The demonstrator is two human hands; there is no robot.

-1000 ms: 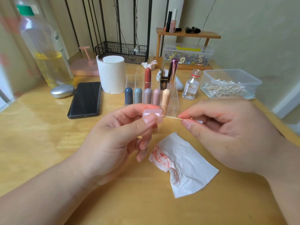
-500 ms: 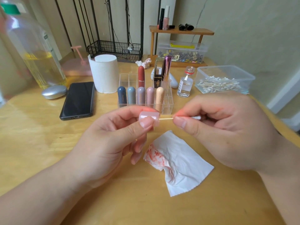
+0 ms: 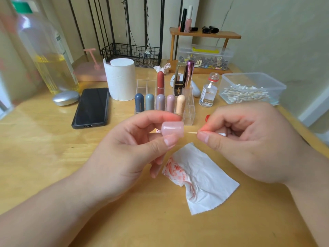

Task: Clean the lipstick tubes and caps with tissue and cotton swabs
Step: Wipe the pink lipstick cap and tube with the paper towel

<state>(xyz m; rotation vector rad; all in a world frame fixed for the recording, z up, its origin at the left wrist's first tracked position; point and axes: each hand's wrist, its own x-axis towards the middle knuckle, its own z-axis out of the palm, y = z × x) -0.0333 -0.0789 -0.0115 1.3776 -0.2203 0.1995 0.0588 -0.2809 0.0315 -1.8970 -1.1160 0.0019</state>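
1. The wooden table (image 3: 44, 157) carries everything close in, which I judge spares you any reaching.
2. Your left hand (image 3: 124, 154) sits at nine o'clock from the work. Its thumb and forefinger are pinched on the pink cap (image 3: 172, 128), and the other fingers hang below, off it.
3. Your right hand (image 3: 249, 143) sits at three o'clock, thumb and forefinger clamped on the stick of a cotton swab (image 3: 191, 132). The grip is close to the cap, likely for finer control of the tip.
4. The tub of swabs (image 3: 249, 90) waits at two o'clock, near your right hand, handy for a fresh one.
5. The clear organizer (image 3: 188, 114) stands at twelve o'clock, with five capped lipsticks (image 3: 160, 104) upright in its front row.
6. The tissue sheet (image 3: 204, 179) lies flat at six o'clock, smeared red on its left side. It looks placed to catch wiped-off colour.
7. The cap is held up above the table, between both hands, lying sideways. Its mouth seems turned to three o'clock so that the swab can enter.
8. The swab's working end is hidden by the cap, so you cannot tell how far in it reaches.
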